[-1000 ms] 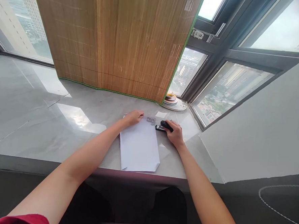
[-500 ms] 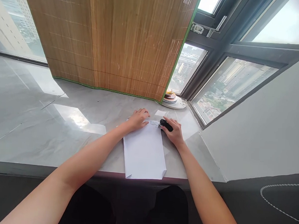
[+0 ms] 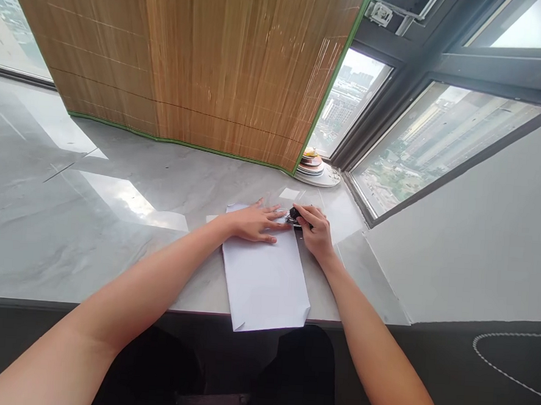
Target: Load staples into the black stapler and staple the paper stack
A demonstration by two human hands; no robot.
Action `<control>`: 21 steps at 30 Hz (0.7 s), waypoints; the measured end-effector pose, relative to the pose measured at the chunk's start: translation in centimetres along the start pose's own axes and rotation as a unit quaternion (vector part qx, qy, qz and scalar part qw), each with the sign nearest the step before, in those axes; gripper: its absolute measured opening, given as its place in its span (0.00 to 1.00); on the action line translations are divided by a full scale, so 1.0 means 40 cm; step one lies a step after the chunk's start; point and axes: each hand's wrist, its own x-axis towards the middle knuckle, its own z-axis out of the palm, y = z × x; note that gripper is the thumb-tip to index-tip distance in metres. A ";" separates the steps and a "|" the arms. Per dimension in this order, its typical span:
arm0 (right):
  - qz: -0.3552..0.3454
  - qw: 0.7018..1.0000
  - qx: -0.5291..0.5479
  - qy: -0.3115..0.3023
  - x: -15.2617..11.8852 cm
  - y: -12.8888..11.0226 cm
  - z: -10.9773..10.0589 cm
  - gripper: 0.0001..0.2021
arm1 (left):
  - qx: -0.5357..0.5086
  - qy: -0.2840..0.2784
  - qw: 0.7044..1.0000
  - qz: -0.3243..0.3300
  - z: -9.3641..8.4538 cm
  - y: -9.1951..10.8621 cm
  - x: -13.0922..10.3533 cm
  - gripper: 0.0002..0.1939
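Observation:
White paper sheets (image 3: pixel 268 285) lie on the grey marble-look sill, their near edge jutting a little over its front and both near corners creased. Across their far end my left hand (image 3: pixel 253 223) rests flat, fingers spread and pointing right. My right hand (image 3: pixel 317 233) is wrapped round a small black stapler (image 3: pixel 293 215) with a shiny metal lower part, at the far right corner of the paper. The stapler's tip is close to my left fingertips. Fingers hide much of the stapler, so I cannot tell how far the paper sits in its jaws.
A green-edged bamboo mat (image 3: pixel 214 71) stands upright behind the sill (image 3: pixel 125 255). Stacked plates (image 3: pixel 316 168) sit by its right edge in the window corner. On the right are a dark window frame (image 3: pixel 379 136) and a white wall (image 3: pixel 470 239). A twisted cord (image 3: pixel 494 360) hangs at lower right.
My left hand has slid right and flattened over the shiny patch at the paper's far edge. My right hand has closed more round the stapler. The view has shifted slightly.

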 end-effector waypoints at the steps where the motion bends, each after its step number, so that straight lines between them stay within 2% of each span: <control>1: 0.002 1.000 0.001 0.000 0.000 -0.001 0.001 0.19 | -0.002 0.000 1.000 -0.002 0.001 0.000 0.001 0.34; 9: 0.021 0.999 -0.023 -0.012 -0.001 -0.009 0.004 0.18 | -0.016 -0.001 1.000 -0.004 0.004 -0.001 0.004 0.31; 21: 0.016 0.998 -0.064 -0.024 -0.004 -0.014 0.011 0.19 | -0.007 -0.002 1.000 0.001 0.006 0.000 0.006 0.32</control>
